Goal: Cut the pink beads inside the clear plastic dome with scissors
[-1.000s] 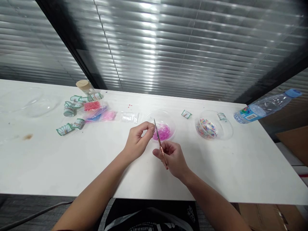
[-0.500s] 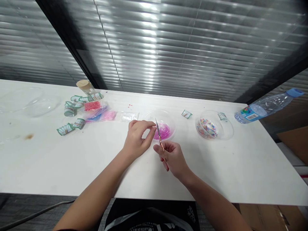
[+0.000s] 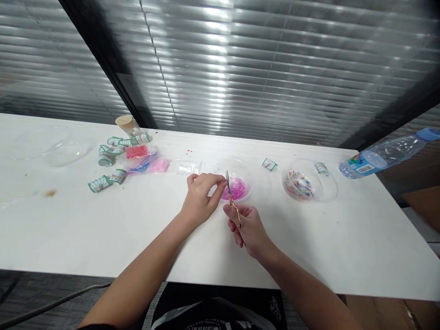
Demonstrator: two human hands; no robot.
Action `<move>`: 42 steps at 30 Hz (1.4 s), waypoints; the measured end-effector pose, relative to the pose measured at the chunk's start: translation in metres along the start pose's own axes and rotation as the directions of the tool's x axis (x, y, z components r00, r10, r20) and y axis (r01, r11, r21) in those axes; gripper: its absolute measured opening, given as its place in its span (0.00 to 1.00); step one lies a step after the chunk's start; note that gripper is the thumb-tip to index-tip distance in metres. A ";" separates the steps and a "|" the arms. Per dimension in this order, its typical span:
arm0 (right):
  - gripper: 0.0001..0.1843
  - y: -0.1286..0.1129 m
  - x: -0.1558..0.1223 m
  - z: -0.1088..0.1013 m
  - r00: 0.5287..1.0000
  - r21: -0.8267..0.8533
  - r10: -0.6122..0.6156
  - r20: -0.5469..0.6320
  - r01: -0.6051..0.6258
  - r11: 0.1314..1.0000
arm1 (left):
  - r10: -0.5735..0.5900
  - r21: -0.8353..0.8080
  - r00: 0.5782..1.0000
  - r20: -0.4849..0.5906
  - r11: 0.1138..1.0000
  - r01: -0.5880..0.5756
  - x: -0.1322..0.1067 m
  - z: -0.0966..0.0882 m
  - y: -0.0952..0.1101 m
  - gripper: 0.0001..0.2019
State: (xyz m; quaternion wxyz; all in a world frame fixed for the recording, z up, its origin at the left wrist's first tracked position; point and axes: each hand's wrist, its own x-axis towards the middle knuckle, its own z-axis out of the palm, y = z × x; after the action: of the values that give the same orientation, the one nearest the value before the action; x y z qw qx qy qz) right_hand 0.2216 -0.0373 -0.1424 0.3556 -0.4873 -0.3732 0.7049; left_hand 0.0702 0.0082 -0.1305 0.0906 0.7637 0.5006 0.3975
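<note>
In my right hand (image 3: 248,229) is a pair of scissors (image 3: 233,203) with copper-coloured handles, its blades pointing away from me. Thumb and fingertips of my left hand (image 3: 203,195) are pinched together right beside the blades; whatever lies between them is too small to make out. Just beyond both hands stands a clear round dish (image 3: 248,170). Bright pink-purple bits (image 3: 238,188) are heaped in it, partly covered by my left fingers and the scissors.
To the right are a clear dish of multicoloured beads (image 3: 299,184), a small green-and-white packet (image 3: 269,164) and a tilted-looking water bottle (image 3: 380,156). Leftward lie several crumpled packets (image 3: 100,184), a bag of red bits (image 3: 136,151), a wooden-lidded jar (image 3: 126,123) and clear lids (image 3: 70,151).
The view has shifted slightly, so everything sits a little further right. The scissor blades look a bit more apart. Both hands keep nearly the same pose above the dish's near edge.
</note>
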 end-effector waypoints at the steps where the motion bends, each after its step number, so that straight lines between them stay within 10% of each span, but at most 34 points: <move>1: 0.30 0.000 0.000 0.000 1.000 0.003 -0.003 0.001 0.003 1.000 | -0.006 -0.002 1.000 0.001 1.000 0.006 0.000 0.000 0.000 0.05; 42: 0.30 -0.001 0.003 0.002 0.999 -0.066 -0.039 -0.035 0.037 0.997 | -0.053 0.048 0.999 -0.007 0.997 0.054 0.001 -0.002 0.003 0.04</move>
State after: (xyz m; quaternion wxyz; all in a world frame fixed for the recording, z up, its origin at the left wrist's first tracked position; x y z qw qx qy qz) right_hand 0.2188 -0.0353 -0.1425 0.3595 -0.5042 -0.3989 0.6763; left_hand 0.0716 0.0075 -0.1272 0.0813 0.7507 0.5306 0.3850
